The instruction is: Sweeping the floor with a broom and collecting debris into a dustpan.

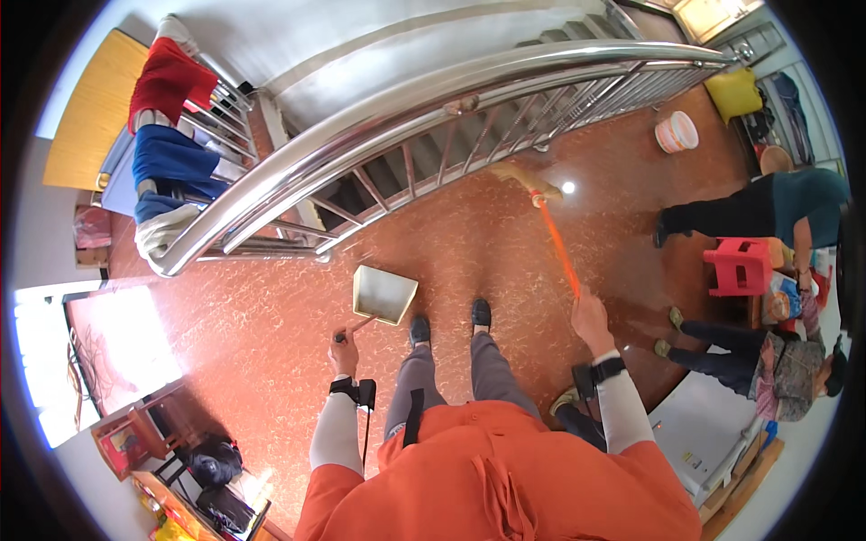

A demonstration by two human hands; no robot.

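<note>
My left hand (344,353) is closed around the handle of a long-handled dustpan (384,292), whose pale pan lies near the floor just ahead of my left shoe. In my right hand (593,320) is the orange handle of a broom (559,245). The broom's yellowish bristles (524,177) are spread on the reddish floor close to the foot of the stair railing. The two tools are well apart. Whether the pan holds anything cannot be told.
A stainless steel railing (379,111) draped with cloths borders the stairwell. A white bucket (676,132) stands at the upper right. Two people (812,203) (788,375) are at the right, by a red plastic stool (741,266). A white chest appliance (703,426) stands at the lower right.
</note>
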